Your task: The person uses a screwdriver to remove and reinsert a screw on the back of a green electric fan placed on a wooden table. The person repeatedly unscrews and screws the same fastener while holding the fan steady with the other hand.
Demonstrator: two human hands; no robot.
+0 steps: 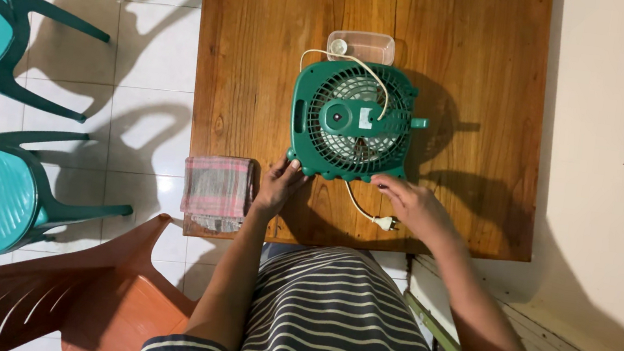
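Green fan (pixel 352 122) lying flat at the centre of the wooden desk (pixel 264 50).
Left hand (pixel 279 183) rests loosely curled fingers on its lower-left corner; right hand (pixel 408 202) touches the lower edge, fingers spread slightly, beside the white plug (pixel 386 223).

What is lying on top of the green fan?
A cream power cord loops across the green fan's grille; its plug rests on the table. Beneath the fan is hidden.

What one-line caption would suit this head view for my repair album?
Both hands, left hand and right hand, touch a green box fan lying on a wooden table.
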